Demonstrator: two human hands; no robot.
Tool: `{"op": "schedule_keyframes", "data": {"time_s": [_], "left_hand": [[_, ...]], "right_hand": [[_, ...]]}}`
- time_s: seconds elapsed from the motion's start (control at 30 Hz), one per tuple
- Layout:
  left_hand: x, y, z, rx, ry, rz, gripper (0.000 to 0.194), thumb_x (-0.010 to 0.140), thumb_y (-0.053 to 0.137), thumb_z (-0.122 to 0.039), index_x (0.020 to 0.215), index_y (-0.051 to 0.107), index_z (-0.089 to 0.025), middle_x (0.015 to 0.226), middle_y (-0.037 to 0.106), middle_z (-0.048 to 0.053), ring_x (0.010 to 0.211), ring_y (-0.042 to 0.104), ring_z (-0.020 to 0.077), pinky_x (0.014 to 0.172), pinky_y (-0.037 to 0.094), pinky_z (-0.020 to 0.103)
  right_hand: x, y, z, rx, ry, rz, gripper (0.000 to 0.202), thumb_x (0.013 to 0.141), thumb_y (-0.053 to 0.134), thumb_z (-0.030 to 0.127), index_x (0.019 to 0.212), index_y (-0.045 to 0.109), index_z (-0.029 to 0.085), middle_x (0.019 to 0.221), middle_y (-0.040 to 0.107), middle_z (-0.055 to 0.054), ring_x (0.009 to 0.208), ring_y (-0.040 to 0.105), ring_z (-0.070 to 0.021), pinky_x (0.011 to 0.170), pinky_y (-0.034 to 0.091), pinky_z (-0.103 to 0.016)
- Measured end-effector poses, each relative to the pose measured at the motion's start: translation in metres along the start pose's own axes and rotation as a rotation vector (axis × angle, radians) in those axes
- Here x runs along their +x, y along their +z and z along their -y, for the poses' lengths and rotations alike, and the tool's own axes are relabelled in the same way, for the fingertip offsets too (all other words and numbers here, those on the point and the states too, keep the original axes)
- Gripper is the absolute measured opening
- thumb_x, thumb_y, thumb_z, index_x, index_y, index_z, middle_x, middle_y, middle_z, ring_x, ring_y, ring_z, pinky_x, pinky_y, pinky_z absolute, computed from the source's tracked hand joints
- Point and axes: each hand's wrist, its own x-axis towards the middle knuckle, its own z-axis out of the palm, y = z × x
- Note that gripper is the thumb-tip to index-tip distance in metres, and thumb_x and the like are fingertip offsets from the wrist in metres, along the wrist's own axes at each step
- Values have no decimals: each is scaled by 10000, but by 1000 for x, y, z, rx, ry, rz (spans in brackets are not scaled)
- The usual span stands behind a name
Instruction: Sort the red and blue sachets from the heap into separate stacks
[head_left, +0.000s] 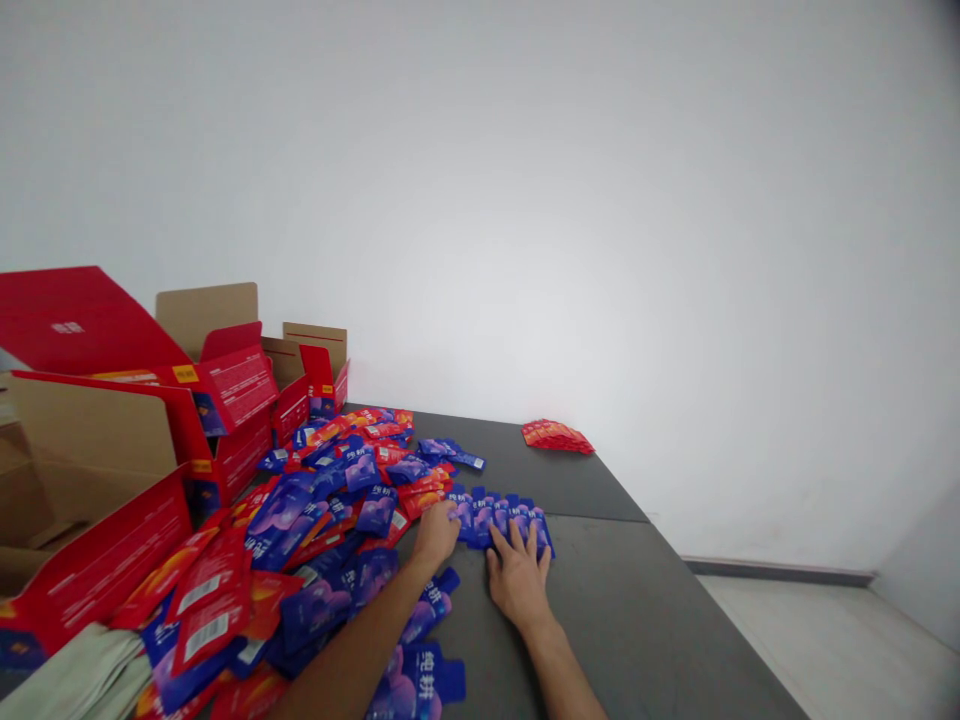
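Blue sachets (pixel 480 522) form an overlapping row on the table (pixel 645 610), directly beneath the hands. A plain, pale wall (pixel 600 200) stands behind the table; a light floor (pixel 795 620) shows beyond its right edge. The table surface is flat and dark grey, with a seam (pixel 600 517) visible to the right of the row. Open red cartons (pixel 90 560) line the left side. A mixed heap (pixel 360 470) of red and blue sachets spreads between the cartons and the row. A fanned stack of red sachets (pixel 556 436) rests well apart, near the wall.

The step in hand appears to be alignment of the row. The right hand (pixel 519 582) is spread wide, fingertips on the sachets; light, even pressure should preserve the overlap. The left hand (pixel 435 535) is narrow, fingers curled at the row's left end; whether it grips a sachet cannot be told. Exposed strips should be equal in width; loose sachets nearby could disturb the spacing.
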Motion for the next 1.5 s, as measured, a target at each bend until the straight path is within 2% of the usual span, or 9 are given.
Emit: {"op": "schedule_keyframes", "data": {"time_s": [0.23,0.33,0.47,0.63,1.0,1.23,1.5], "left_hand": [[-8,3,5,245,82,-2,329,842,504,-216,1084,726,-189,1131,667,137,1183,521,264,1061,297,387],[-10,4,3,376,152,34,369,871,455,-216,1143,705,-201,1128,673,118,1167,522,246,1062,289,370],[-12,5,-1,459,178,44,401,892,400,-190,1160,698,-196,1092,684,127,1133,533,244,1047,293,372],[-13,9,-1,483,202,49,435,908,348,-159,1190,680,-182,1078,675,150,1114,528,256,1028,300,398],[-12,25,1,494,209,46,423,884,348,-117,1141,681,-156,1119,639,151,1125,510,241,1012,340,350],[-14,25,-4,494,229,62,411,888,344,-118,1113,686,-156,1082,654,144,1109,518,244,1007,344,360],[-19,26,-12,482,252,62,431,890,333,-115,1160,668,-145,1096,658,154,1135,512,258,1015,339,379]], "right_hand": [[1,3,-2,-36,17,48,447,911,462,332,1351,526,375,1440,481,-111,1362,318,-450,989,202,-744],[2,1,2,-69,50,95,441,922,436,346,1353,522,379,1459,461,-88,1378,295,-436,1015,190,-717],[3,-1,6,-125,112,157,459,928,415,371,1381,475,403,1501,407,-36,1412,234,-393,1063,158,-664],[4,-3,7,-157,116,207,476,939,361,388,1410,417,429,1525,367,-9,1426,206,-374,1071,158,-645],[4,-7,0,-139,100,255,505,928,383,400,1433,384,406,1521,379,-20,1431,194,-385,1058,151,-676],[7,-16,-4,-143,108,325,528,927,374,424,1453,330,425,1534,358,-16,1441,171,-379,1048,153,-692],[7,-20,-7,-137,117,324,539,917,388,401,1453,332,420,1530,363,-10,1438,170,-386,1046,150,-696]]}}
